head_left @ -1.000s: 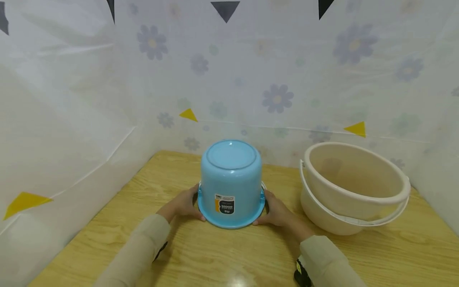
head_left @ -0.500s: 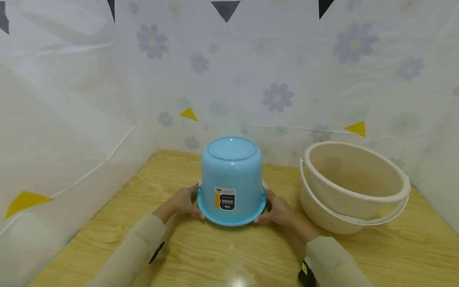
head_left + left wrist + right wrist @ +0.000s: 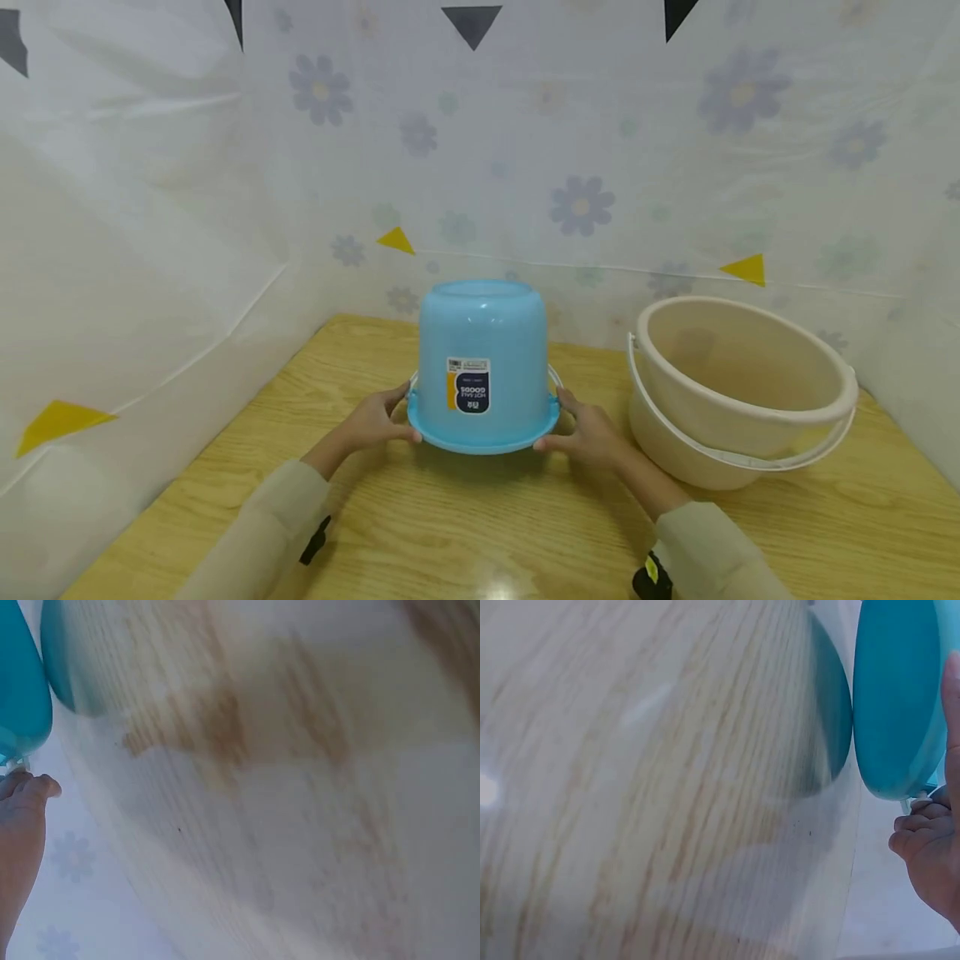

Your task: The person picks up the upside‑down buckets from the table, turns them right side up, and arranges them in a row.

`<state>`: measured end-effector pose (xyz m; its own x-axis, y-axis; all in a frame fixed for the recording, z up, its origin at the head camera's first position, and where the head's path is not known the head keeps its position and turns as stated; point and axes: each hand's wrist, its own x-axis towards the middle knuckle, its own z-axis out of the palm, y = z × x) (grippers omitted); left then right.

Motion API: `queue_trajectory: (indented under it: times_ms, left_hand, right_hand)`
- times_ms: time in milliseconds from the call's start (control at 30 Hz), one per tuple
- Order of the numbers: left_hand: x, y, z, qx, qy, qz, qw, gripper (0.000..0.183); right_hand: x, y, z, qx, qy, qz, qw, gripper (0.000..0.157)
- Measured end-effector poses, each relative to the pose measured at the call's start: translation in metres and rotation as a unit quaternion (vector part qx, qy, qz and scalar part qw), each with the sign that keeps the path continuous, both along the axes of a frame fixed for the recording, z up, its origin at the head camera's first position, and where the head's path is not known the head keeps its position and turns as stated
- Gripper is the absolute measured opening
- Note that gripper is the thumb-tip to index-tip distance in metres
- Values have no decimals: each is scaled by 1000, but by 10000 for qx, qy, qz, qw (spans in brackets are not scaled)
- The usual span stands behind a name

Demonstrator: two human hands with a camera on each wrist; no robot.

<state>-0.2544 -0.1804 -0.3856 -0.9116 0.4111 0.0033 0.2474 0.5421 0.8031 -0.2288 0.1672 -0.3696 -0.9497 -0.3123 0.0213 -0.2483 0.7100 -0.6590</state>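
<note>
An upside-down blue bucket (image 3: 483, 350) with a label (image 3: 468, 386) on its side is in the middle of the head view. My left hand (image 3: 369, 421) grips its rim on the left side, and my right hand (image 3: 588, 429) grips the opposite side. The front of the rim is raised off the wood-grain table (image 3: 480, 525), a shadow beneath it. Both wrist views show part of the bucket (image 3: 896, 697) with its reflection on the tabletop. Fingers of the left hand (image 3: 26, 799) curl near the handle joint in the left wrist view. The white handle shows only in part behind the rim.
A larger beige bucket (image 3: 697, 433) stands upright at the right, its handle (image 3: 738, 458) hanging down in front. White flower-patterned sheeting (image 3: 480, 150) closes off the back and sides. Yellow triangles (image 3: 744, 270) hang along it.
The blue bucket has risen off the table at the front and tipped, so less of its base shows and its label sits higher. Both hands have come up with it.
</note>
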Motion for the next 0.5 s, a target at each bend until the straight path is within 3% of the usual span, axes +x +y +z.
queue_trajectory:
  times_ms: [167, 333, 500]
  left_hand:
    - [2, -1, 6, 535, 24, -20, 9986, 103]
    - [2, 1, 7, 819, -152, 223, 9963, 100]
    - [1, 2, 8, 1137, -88, 411, 9926, 101]
  right_hand:
    - [-2, 0, 3, 95, 274, 67, 9996, 103]
    - [-4, 0, 3, -6, 446, 33, 9990, 98]
    - [-5, -1, 3, -332, 848, 107, 9958, 99]
